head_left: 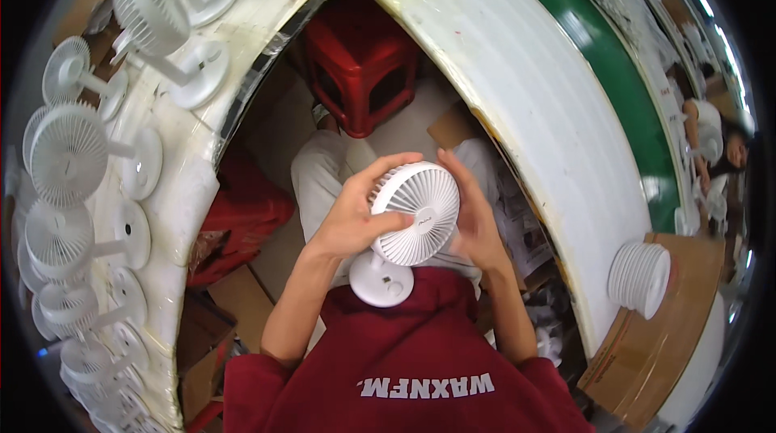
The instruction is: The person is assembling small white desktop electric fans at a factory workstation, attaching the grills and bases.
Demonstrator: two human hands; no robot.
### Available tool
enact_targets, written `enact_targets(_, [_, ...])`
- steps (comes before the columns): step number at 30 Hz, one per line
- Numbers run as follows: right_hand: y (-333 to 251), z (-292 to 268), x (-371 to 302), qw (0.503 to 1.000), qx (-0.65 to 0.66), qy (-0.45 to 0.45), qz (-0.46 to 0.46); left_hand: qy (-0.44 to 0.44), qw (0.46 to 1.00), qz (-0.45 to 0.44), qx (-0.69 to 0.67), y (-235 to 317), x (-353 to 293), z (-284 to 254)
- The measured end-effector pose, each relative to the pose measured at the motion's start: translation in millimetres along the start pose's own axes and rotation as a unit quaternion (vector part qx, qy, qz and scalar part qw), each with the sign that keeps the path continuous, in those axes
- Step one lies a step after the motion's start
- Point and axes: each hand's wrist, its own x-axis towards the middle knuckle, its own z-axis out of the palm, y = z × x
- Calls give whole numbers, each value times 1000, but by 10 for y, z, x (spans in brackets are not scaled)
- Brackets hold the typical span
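A small white desk fan [428, 227] is held up in front of my lap, its round ribbed grille tilted toward the upper right. My left hand [352, 219] wraps the left side of the fan head, with the thumb laid across the front grille near the hub. Around the opposite side curls my right hand [482, 227], fingertips at the rim; its lower fingers are slightly blurred. The fan's round base [381, 286] hangs below the head, close to my dark red shirt. The back of the fan head is mostly hidden.
Several finished-looking white fans [71, 154] stand on the white bench to my left. A white tabletop [517, 69] and green strip [582, 37] curve along the right. White discs [638, 278] are stacked by a cardboard box [687, 304]. Red stools [364, 53] stand below; another person [707, 130] sits far right.
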Motion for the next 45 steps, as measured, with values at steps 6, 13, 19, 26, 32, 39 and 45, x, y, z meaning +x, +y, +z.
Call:
enact_targets(6, [554, 263, -138, 906, 331, 134, 226, 3, 986, 111, 125, -112, -242, 74])
enact_targets(13, [465, 541, -282, 965, 104, 154, 185, -6, 996, 77, 54, -204, -485, -79])
enact_targets(19, [259, 792, -216, 973, 37, 150, 169, -29, 997, 30, 62, -9, -407, -415])
enact_targets(26, [371, 1131, -302, 966, 22, 218, 135, 42, 999, 26, 12, -46, -544, -447])
enact_targets(32, [361, 1059, -176, 972, 8, 168, 164, 48, 995, 4, -83, 2, -419, -483])
enact_targets(39, [-93, 1171, -174, 962, -260, 50, 66, 8, 983, 8, -186, -214, -430, -918])
enact_targets(45, [66, 1714, -51, 885, -411, -121, -181, 65, 937, 19, -342, -353, -675, -1241])
